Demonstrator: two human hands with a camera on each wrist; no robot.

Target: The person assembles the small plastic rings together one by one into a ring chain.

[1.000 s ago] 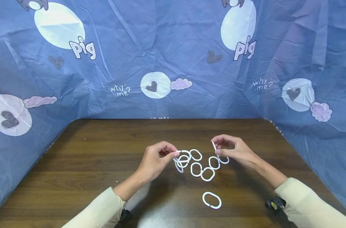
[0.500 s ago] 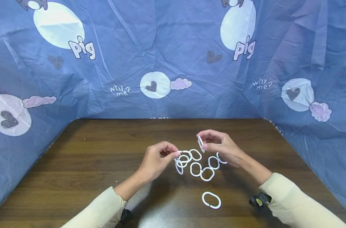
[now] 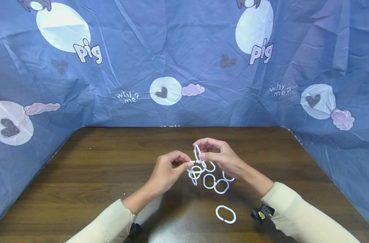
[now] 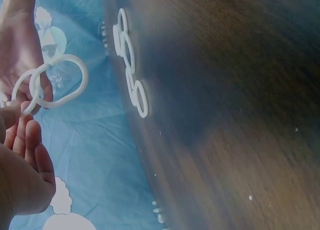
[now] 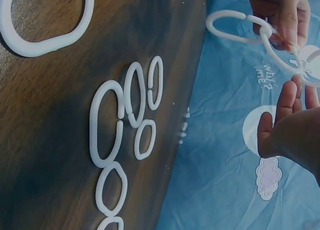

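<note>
Thumb and fingers of my left hand (image 3: 169, 172) pinch white oval plastic C-links (image 4: 85, 79), small rings with a gap in the side. Two of these are hooked through each other, and one hangs below the fingertips in the head view. My right hand (image 3: 224, 157) pinches another C-link (image 3: 195, 154), held upright between thumb and fingers. Its lower end overlaps the left hand's links in the head view, and the fingertips of both hands are close together. The right wrist view shows the linked rings (image 5: 225, 13) between the hands.
Several more white C-links (image 5: 93, 130) lie loosely grouped on the brown wooden table (image 3: 111, 152), below and right of the hands. One single link (image 3: 234, 216) lies nearer the front. Blue printed cloth (image 3: 178, 54) stands around the table's back and sides.
My right hand has moved left with its C-link, from above the right-hand rings to the left hand's links. The left hand has stayed nearly still, keeping its pinch.
</note>
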